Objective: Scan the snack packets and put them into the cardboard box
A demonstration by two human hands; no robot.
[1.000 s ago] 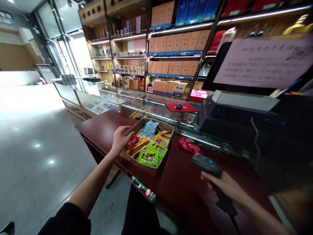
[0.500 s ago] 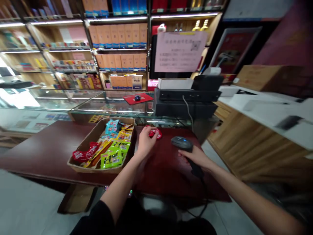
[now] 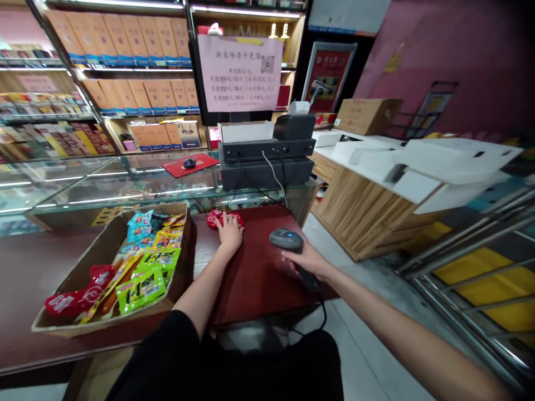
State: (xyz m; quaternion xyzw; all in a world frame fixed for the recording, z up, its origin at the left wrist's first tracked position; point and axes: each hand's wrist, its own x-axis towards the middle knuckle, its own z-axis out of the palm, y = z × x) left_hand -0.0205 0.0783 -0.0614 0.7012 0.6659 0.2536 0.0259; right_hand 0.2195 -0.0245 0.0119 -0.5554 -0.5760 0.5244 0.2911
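My left hand (image 3: 229, 232) lies on shiny red snack packets (image 3: 213, 219) near the far edge of the dark red table, its fingers spread over them. Red wrapping shows on both sides of the fingers; how many packets lie beneath is hidden. In my right hand (image 3: 311, 260) is a black barcode scanner (image 3: 286, 239), gripped by its handle, head pointing left and a small blue light lit. Left of my left arm stands an open cardboard box (image 3: 95, 250). It holds green packets (image 3: 142, 289), blue packets (image 3: 140, 226), yellow packets and red packets (image 3: 81, 294).
Behind the table runs a glass counter (image 3: 137, 192) bearing a red mouse pad (image 3: 175, 169) with a mouse (image 3: 189, 162), and black till equipment (image 3: 265, 172). A wood-sided cabinet (image 3: 363, 209) and metal rails (image 3: 460, 301) stand to the right. The scanner's cable (image 3: 324, 312) hangs over the table edge.
My view has swung right, so the box appears farther left and nearer. My left hand's fingers have come down from beside the red packets onto them. The scanner stays in my right hand.
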